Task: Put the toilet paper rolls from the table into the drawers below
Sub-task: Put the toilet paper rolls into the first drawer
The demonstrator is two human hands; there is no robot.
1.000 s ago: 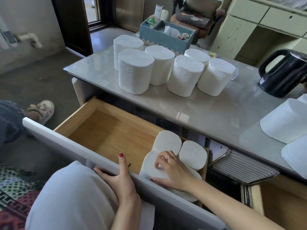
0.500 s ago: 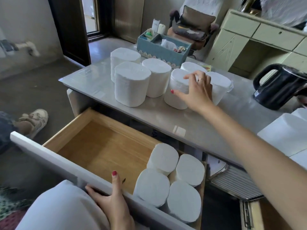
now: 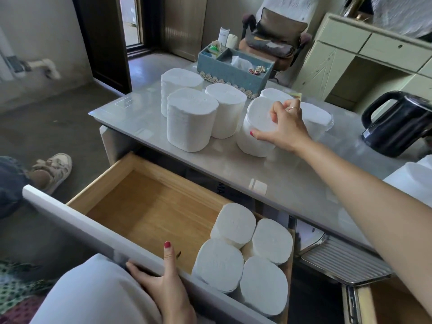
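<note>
Gripping a toilet paper roll (image 3: 253,142) on the table (image 3: 268,174), the right hand (image 3: 284,129) curls its fingers over the top, thumb against the side. The left hand (image 3: 163,284) holds the open drawer (image 3: 149,206) by its white front (image 3: 88,228). Four rolls (image 3: 236,224) stand in its right end. Under the tabletop, only the letters (image 3: 221,191) "MA" can be read.

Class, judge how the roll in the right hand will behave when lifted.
Probably light: the right hand grips the roll alone. Likely soft: its outline looks uneven. Standing on end, it should not roll away.
</note>
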